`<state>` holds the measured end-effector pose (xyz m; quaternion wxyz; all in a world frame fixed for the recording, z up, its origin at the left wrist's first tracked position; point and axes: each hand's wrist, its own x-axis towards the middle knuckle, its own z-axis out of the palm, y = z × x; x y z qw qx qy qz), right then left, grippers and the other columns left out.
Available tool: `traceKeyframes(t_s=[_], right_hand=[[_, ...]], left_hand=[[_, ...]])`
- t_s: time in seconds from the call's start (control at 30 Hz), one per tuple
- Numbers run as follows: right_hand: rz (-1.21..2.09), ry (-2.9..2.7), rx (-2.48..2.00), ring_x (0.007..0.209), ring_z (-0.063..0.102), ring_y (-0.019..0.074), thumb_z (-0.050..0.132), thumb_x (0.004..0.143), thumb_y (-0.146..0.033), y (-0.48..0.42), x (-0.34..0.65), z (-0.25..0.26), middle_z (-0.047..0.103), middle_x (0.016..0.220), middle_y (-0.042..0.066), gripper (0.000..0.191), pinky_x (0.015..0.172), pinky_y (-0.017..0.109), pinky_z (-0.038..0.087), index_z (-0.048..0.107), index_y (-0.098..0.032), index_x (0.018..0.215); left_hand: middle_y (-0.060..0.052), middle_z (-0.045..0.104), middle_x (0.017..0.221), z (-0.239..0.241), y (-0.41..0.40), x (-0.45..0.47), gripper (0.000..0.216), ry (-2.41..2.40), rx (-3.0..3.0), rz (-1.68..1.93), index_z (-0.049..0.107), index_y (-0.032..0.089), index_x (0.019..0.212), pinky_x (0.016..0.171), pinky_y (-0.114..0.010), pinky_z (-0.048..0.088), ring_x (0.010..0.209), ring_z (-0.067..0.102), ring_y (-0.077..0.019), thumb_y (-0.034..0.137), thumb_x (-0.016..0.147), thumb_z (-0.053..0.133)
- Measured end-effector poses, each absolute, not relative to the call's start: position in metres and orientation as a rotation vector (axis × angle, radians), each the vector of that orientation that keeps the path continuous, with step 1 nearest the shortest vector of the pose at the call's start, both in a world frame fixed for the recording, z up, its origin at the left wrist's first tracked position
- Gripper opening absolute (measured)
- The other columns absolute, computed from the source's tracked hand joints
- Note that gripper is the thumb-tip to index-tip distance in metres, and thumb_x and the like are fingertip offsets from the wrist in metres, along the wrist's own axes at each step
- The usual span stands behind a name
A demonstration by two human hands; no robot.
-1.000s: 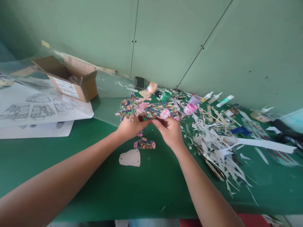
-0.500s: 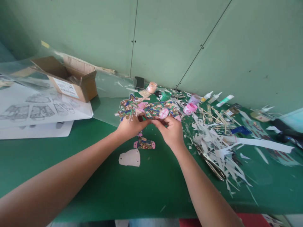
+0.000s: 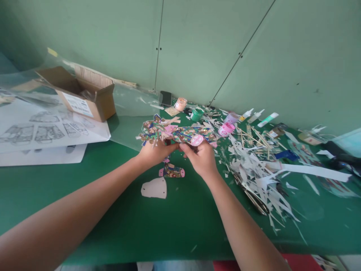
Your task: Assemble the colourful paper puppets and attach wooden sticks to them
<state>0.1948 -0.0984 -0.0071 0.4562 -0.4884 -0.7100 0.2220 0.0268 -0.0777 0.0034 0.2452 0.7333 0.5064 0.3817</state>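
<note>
centre frame, and the painted cut-out figure point(image 3: 183, 134) sits between both hands: left hand point(image 3: 153, 153) gripping its left part, right hand point(image 3: 203, 157) pinching its lower edge. looks like delicate adjusting, exact contact hidden; the next move calls for steadiness, above the white holed cut-out point(image 3: 154, 188).

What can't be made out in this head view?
In the head view:
Left hand: most fingers hidden by its back and the colourful cutout.
Cardboard box: contents partly hidden by its walls.
Label: print too small.
Black object: cut off by right edge.
</note>
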Motion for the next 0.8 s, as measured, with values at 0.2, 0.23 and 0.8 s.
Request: traceKeyframes(t_s=[0.2,0.23,0.8], right_hand=[[0.513,-1.676,-1.270,0.056,0.067,0.0209,0.062,0.083,-0.050,-0.0983,0.1928,-0.0123,0.072,0.067,0.004,0.029,0.057,0.034,0.055,0.069,-0.023,0.085],[0.503,-1.681,-1.247,0.056,0.067,0.0208,0.062,0.083,-0.049,-0.0982,0.1926,-0.0120,0.072,0.068,0.004,0.028,0.059,0.035,0.056,0.069,-0.022,0.084],[0.542,-1.648,-1.185,0.061,0.068,0.0202,0.065,0.082,-0.046,-0.0988,0.1949,-0.0141,0.073,0.082,0.005,0.029,0.058,0.034,0.057,0.068,-0.023,0.100]], left_hand=[[-0.001,0.060,0.066,0.0070,-0.0810,0.0285,0.027,1.439,1.981,1.047,0.057,0.020,0.064,0.064,-0.028,0.048,0.065,0.055,-0.0161,0.044,0.074,0.064],[-0.001,0.060,0.066,0.0071,-0.0812,0.0288,0.028,1.441,1.975,1.046,0.056,0.020,0.063,0.064,-0.028,0.048,0.065,0.055,-0.0162,0.045,0.074,0.064],[0.000,0.060,0.063,0.0067,-0.0821,0.0323,0.026,1.471,1.884,1.079,0.056,0.021,0.061,0.060,-0.028,0.044,0.062,0.055,-0.0156,0.042,0.071,0.067]])
